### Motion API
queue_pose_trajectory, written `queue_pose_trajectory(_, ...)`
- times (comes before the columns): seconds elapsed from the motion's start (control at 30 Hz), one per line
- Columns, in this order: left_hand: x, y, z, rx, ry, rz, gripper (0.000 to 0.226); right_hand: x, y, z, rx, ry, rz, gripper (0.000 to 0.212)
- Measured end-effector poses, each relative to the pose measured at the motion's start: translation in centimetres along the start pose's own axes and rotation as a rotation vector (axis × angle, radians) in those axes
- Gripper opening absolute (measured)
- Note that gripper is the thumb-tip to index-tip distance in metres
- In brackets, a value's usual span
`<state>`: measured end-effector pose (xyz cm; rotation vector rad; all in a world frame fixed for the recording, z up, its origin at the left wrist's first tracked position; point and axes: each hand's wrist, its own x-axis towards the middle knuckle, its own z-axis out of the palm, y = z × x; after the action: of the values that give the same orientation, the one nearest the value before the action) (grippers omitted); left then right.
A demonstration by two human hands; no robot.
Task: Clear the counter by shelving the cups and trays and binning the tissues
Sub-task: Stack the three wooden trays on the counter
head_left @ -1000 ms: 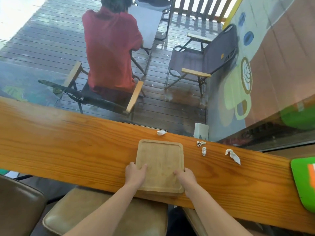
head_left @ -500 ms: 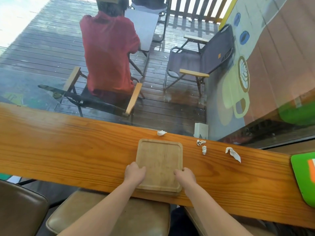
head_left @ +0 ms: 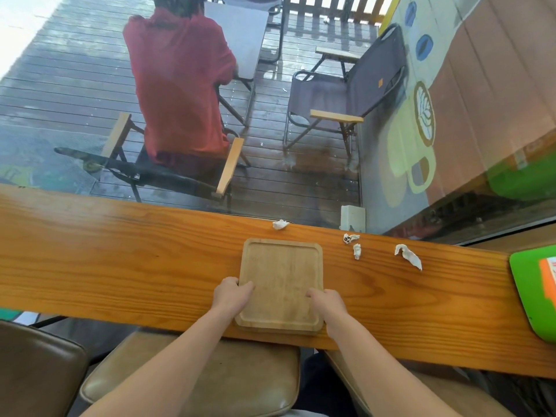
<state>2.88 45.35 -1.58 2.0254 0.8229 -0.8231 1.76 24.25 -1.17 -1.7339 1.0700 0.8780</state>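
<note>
A square wooden tray (head_left: 281, 284) lies flat on the long wooden counter (head_left: 120, 266), its near edge close to the counter's front edge. There seems to be a second tray edge just beneath it along the near side, though whether this is one thick tray or two stacked cannot be told for sure. The left hand (head_left: 231, 296) grips the tray's left rim, thumb lying on the inner surface and the other fingers curled down over the outer edge. The right hand (head_left: 328, 303) clamps the tray's right rim near its lower corner in the same way, thumb on top pointing inward. Both forearms reach up from the bottom of the view.

Four crumpled white tissues lie on the counter beyond and to the right of the tray. One tissue (head_left: 280, 224) sits at the counter's far edge, just past the tray's far right corner. A stained tissue (head_left: 350, 238) and a small twisted tissue (head_left: 357, 251) lie close together to the right of the tray, and a longer tissue (head_left: 408, 256) lies farther right again, well apart from the tray. A green board (head_left: 532, 293) rests at the counter's right end.

Brown padded stools (head_left: 192, 380) stand below the counter. Beyond the glass, a person in a red shirt (head_left: 177, 94) sits on a deck chair, back turned
</note>
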Motion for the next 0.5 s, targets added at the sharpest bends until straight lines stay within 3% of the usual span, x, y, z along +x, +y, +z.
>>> queue_pose_trajectory(0.13,0.6,0.5,0.7,-0.034,0.022,-0.055,0.051,1.1,0.4,0.2,0.083,0.028,0.013,0.069)
queue_pose_trajectory(0.3,1.5,0.6,1.8,-0.081,0.105,-0.132,0.090,2.8,0.8,0.0,0.251,0.040,0.059,0.104)
queue_pose_trajectory(0.5,2.1,0.9,2.0,-0.027,0.085,-0.114,0.103,3.4,1.6,0.7,0.122,-0.005,0.040,0.127)
